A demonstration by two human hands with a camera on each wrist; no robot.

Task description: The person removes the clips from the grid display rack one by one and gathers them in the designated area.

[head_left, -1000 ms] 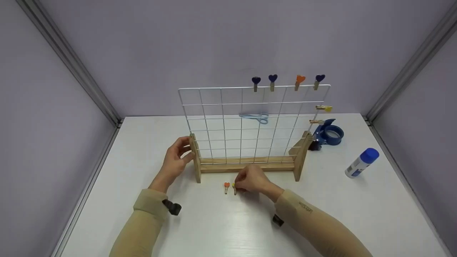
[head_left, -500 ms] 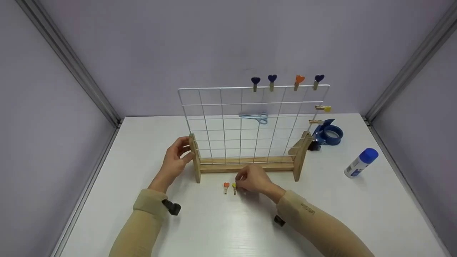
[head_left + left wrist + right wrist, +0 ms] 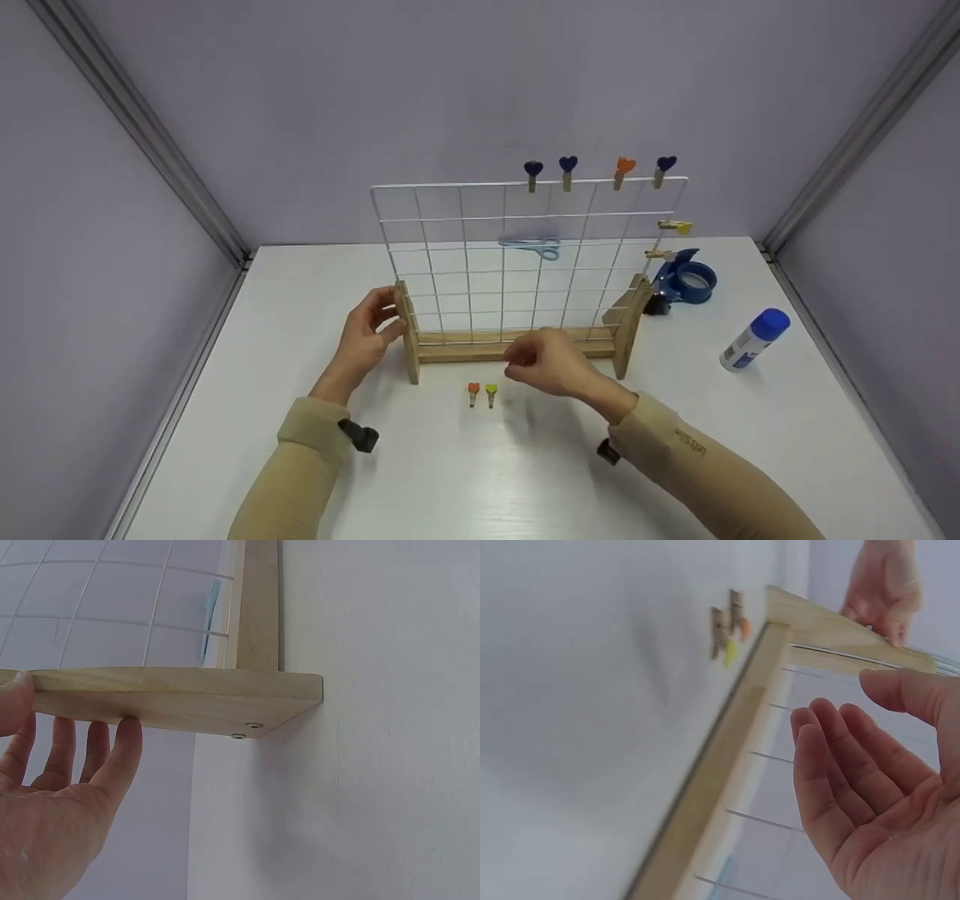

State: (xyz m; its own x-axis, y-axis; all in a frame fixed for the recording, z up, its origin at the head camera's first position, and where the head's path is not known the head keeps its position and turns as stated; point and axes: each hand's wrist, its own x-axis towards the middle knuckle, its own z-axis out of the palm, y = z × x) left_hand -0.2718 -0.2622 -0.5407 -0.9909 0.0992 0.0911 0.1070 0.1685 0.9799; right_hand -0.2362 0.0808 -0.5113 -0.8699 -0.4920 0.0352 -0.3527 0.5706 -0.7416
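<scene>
The left hand (image 3: 365,339) is laid against the left foot (image 3: 407,341) of the rack (image 3: 517,343), its fingers (image 3: 126,746) straight along the outer face of the wood and its thumb at the edge, pressing rather than clasping. Just in front of the rack's base bar, left of the bar's middle, two pegs lie side by side on the tabletop (image 3: 450,480): an orange peg (image 3: 473,392) and, touching or nearly touching it, a yellow peg (image 3: 491,393). The right hand (image 3: 551,366) hovers in front of the base bar, just right of the pegs, empty, with fingers loosely curved and nothing pinched, as the right wrist view shows. The pegs are judged light, stiff and small, apt to skid on the smooth tabletop; a pinch on the wooden legs behind the heart head would likely open the spring. The rack itself looks light and tippable, its wire grid (image 3: 525,255) thin and springy. Clipped pegs (image 3: 568,171) crowd the grid's top right and right edge, while the top wire to the left is bare. Behind the grid lie scissors (image 3: 534,246); right of the rack stand a tape dispenser (image 3: 686,280) and a glue stick (image 3: 753,340), well apart from the hands. Open tabletop is seen in front of the rack.
</scene>
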